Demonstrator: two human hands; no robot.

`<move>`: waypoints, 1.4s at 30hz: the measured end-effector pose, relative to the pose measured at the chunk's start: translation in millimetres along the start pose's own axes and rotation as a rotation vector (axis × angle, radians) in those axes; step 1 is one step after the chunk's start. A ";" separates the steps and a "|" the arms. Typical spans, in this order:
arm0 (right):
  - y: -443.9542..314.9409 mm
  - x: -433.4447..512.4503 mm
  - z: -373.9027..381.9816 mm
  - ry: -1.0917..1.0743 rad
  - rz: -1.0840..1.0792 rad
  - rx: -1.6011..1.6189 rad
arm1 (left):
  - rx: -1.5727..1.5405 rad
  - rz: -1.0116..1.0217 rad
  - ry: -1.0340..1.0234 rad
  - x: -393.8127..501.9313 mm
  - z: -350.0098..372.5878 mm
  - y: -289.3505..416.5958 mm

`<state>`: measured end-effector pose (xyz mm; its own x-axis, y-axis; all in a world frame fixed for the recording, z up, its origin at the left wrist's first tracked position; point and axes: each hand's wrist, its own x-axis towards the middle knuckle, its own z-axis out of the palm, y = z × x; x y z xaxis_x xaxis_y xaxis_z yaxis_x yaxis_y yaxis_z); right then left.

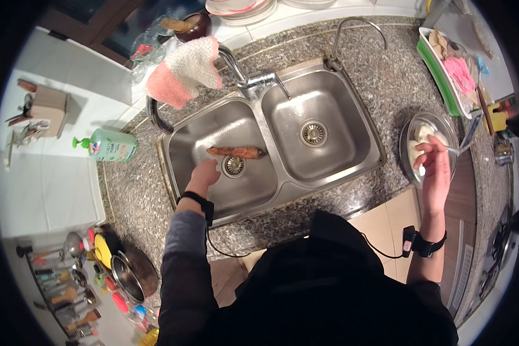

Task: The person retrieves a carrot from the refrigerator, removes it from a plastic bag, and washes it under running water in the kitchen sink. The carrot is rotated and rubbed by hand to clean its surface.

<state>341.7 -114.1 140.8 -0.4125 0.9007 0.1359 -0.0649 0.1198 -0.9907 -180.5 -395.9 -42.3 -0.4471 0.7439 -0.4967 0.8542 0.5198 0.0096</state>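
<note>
In the left basin (199,119) of a steel double sink lies an unpeeled carrot (235,152), just above the drain strainer. My left hand (206,175) hangs over that basin, below the carrot's tapered end and apart from it; its fingers are curled away from view. At the right, my right hand (437,168) is over a steel bowl (404,151) on the granite counter. Its fingers are bent and apart, with nothing seen held in them. Pale, whitish food pieces (424,131) lie in the bowl, partly behind the fingers; their kind is unclear.
A chrome faucet (259,84) stands behind the sink, with a pink-and-white cloth (184,71) over its spout. Left are a green pump bottle (112,145) and a steel pot (136,277). A green-and-white tray (439,82) holding assorted items stands at the right rear.
</note>
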 end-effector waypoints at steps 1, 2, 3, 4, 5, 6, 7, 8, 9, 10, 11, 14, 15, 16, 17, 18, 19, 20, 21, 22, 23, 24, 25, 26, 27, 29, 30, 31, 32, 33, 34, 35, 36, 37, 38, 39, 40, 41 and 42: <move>-1.6 -11.9 11.1 -0.040 0.054 -0.102 | -0.117 -0.119 -0.046 17.6 0.9 5.2; -3.7 -23.2 19.1 -0.091 0.066 -0.194 | -0.216 -0.226 -0.072 34.1 1.9 11.4; -5.7 -35.1 24.6 -0.110 0.101 -0.222 | -0.329 -0.366 -0.100 49.1 4.9 20.8; -8.2 -46.6 27.6 -0.126 0.125 -0.234 | -0.733 -0.522 -0.316 59.3 9.9 28.4; -10.8 -57.3 28.8 -0.134 0.167 -0.221 | -0.944 -0.628 -0.301 66.0 21.2 43.5; -13.4 -66.5 28.6 -0.119 0.203 -0.226 | -1.143 -0.743 -0.264 73.8 34.1 63.2; -17.2 -75.3 26.8 -0.083 0.226 -0.261 | -1.338 -0.870 -0.227 81.7 45.4 78.0; -22.1 -83.5 24.3 -0.050 0.259 -0.284 | -1.393 -0.900 -0.221 91.2 55.0 87.5; -27.4 -91.3 21.9 -0.020 0.294 -0.307 | -1.448 -0.944 -0.220 98.9 66.3 96.1; -31.8 -98.0 20.5 0.010 0.288 -0.311 | -1.502 -0.992 -0.217 105.8 76.8 100.6; -36.3 -104.4 19.9 0.038 0.315 -0.340 | -1.534 -0.988 -0.211 112.9 85.6 101.7; -47.3 -116.5 21.9 0.079 0.360 -0.363 | -1.634 -0.991 -0.120 133.1 101.3 97.9; -48.5 -117.7 24.4 0.063 0.379 -0.345 | -1.668 -0.959 -0.174 135.6 102.2 94.6; -48.0 -117.2 27.9 0.041 0.394 -0.325 | -1.706 -0.926 -0.221 135.0 100.8 90.7; -46.2 -114.6 32.1 0.018 0.406 -0.300 | -1.747 -0.882 -0.262 134.7 94.5 86.4; -42.5 -109.6 37.6 -0.017 0.404 -0.285 | -1.785 -0.880 -0.201 123.7 90.7 85.3; -39.4 -103.3 43.4 -0.073 0.393 -0.271 | -1.901 -0.906 -0.185 112.5 82.5 84.3; -35.1 -96.2 51.2 -0.135 0.363 -0.261 | -2.027 -0.838 -0.189 96.7 72.4 79.7; -29.6 -86.8 60.6 -0.200 0.332 -0.249 | -2.151 -0.755 -0.196 78.8 60.0 74.6; -24.5 -77.5 71.5 -0.256 0.341 -0.250 | -2.224 -0.640 -0.199 55.9 48.6 69.2; -18.0 -66.6 84.7 -0.334 0.321 -0.305 | -2.294 -0.502 -0.201 30.6 38.4 65.9; -10.5 -54.2 100.6 -0.414 0.249 -0.447 | -2.359 -0.362 -0.192 7.9 27.0 63.0; -3.2 -40.0 117.3 -0.528 0.071 -0.558 | -2.361 -0.259 -0.215 -16.1 17.3 59.2; 2.5 -27.4 132.9 -0.590 -0.071 -0.707 | -2.361 -0.173 -0.233 -43.6 10.6 55.7; 11.1 -14.0 149.9 -0.652 -0.290 -0.877 | -2.373 -0.043 -0.254 -66.5 4.9 53.8; 35.4 16.4 187.6 -0.734 -0.518 -1.068 | -2.440 0.020 -0.301 -104.4 -5.5 47.1; 47.0 32.0 203.1 -0.755 -0.645 -1.154 | -2.479 0.069 -0.317 -119.5 -9.3 45.9; 57.3 48.9 215.3 -0.810 -0.709 -1.288 | -2.478 0.075 -0.298 -132.0 -12.4 46.9; 67.8 62.3 227.3 -0.839 -0.806 -1.380 | -2.467 0.069 -0.276 -145.0 -14.8 47.1; 75.2 76.1 234.3 -0.897 -0.793 -1.469 | -2.421 0.026 -0.243 -154.8 -18.6 46.0; 80.4 89.3 238.1 -0.933 -0.779 -1.567 | -2.353 0.054 -0.170 -163.9 -20.7 48.1; 83.7 101.1 238.2 -0.976 -0.742 -1.687 | -2.317 0.083 -0.130 -170.6 -23.1 48.7; 85.3 110.8 235.6 -0.970 -0.760 -1.674 | -2.267 0.100 -0.095 -175.7 -24.2 50.7; 85.3 119.0 231.5 -0.982 -0.748 -1.685 | -2.227 0.151 -0.063 -179.5 -24.5 52.7; 84.0 125.6 228.1 -1.015 -0.696 -1.722 | -2.245 0.124 -0.006 -182.0 -24.1 55.2; 81.5 130.3 225.3 -0.943 -0.647 -1.673 | -2.223 0.099 0.016 -183.6 -23.3 57.1; 78.4 132.3 224.0 -0.897 -0.555 -1.640 | -2.203 0.106 0.031 -185.5 -22.2 58.5; 75.2 132.0 226.2 -0.856 -0.442 -1.608 | -2.189 0.117 0.038 -187.0 -20.9 59.8; 72.3 129.3 231.2 -0.800 -0.501 -1.626 | -2.171 0.101 0.053 -187.8 -19.7 60.5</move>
<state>73.6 -85.5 88.9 -0.9329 0.3371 -0.1265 0.3159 0.9349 0.1617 -50.1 -495.9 68.7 -0.4695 0.7800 -0.4138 -0.6674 -0.0066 0.7447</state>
